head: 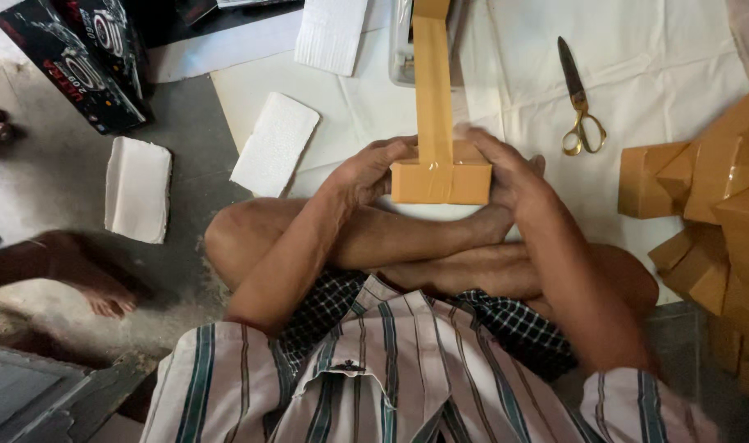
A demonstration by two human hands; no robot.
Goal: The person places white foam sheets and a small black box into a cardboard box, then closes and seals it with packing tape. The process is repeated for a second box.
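White sheet on floor, left hand and right hand gripping taped brown box, contents hidden

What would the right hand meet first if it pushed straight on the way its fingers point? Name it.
The right hand grips the small brown box, fingers aimed up and left over it. Going on, it would first meet the strip of brown tape stretched up from the box, though height is hard to judge.

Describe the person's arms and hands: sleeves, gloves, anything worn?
Both hands are bare: left hand, right hand, no gloves, rings or watch visible. Forearms are uncovered. The shirt is white with dark green and brown vertical stripes; its short sleeves end above the elbows.
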